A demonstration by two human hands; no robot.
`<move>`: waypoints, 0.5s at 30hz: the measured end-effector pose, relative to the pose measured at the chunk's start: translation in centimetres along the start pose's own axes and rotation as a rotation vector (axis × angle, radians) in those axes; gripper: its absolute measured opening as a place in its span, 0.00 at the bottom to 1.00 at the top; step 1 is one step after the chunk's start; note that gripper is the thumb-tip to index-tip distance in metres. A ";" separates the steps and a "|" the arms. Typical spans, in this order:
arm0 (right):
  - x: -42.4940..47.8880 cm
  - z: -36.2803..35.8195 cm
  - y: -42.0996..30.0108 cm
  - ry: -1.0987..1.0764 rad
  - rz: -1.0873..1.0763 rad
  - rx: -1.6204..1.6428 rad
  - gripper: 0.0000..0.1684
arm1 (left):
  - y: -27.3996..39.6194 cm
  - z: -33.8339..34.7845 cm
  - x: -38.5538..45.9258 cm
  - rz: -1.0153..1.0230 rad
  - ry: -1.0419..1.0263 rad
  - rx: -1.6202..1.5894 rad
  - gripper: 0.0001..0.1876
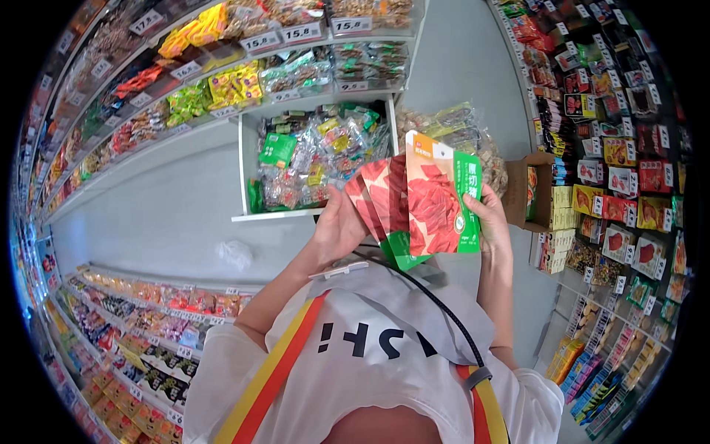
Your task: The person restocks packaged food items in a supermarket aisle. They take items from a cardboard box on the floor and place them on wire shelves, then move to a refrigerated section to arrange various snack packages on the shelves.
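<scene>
Two or more snack pouches of sliced dried meat are fanned out in front of my chest. My right hand (489, 217) pinches the right edge of the front pouch (435, 208), which is green and orange with red meat slices printed on it. Behind it, overlapping pouches (383, 197) with red and green print rest against the fingers and palm of my left hand (337, 226). Its thumb stands up, and some of its fingers are hidden behind the packs. Just beyond the hands is an open white drawer (244, 166) filled with small wrapped snacks (333, 139).
Shelves of bagged snacks with price tags (302, 32) curve across the upper left. Large clear bags (491, 150) lie beside the drawer on the floor. An open cardboard box (517, 191) stands by the right-hand rack (615, 183). Crumpled clear plastic (234, 254) lies on the floor.
</scene>
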State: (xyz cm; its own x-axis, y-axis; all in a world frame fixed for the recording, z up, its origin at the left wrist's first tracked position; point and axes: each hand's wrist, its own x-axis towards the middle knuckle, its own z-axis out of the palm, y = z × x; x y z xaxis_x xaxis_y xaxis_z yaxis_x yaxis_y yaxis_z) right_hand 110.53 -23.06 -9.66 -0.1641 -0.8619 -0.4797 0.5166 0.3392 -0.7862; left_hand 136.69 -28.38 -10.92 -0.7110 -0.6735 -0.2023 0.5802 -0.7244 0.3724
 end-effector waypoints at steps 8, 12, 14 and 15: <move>0.6 6.6 0.6 -0.116 -0.184 -0.561 0.21 | 1.8 -0.4 -0.4 0.262 0.232 0.337 0.52; -2.4 5.6 2.9 -0.014 -0.356 -0.509 0.50 | -0.8 -1.3 -3.0 0.304 0.303 0.494 0.51; -2.7 6.0 3.4 0.067 -0.248 -0.254 0.57 | -1.2 -1.2 -3.8 0.191 0.283 0.298 0.52; -2.4 5.2 3.6 0.102 -0.098 -0.084 0.60 | -0.8 -0.9 -4.1 0.130 0.261 0.260 0.52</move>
State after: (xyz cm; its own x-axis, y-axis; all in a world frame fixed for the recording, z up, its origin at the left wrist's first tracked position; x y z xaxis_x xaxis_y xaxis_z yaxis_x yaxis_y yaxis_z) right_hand 117.13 -21.75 -9.29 -0.2967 -0.8514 -0.4324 0.4223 0.2891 -0.8591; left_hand 139.53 -25.18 -11.24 -0.4937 -0.7963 -0.3495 0.5146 -0.5915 0.6207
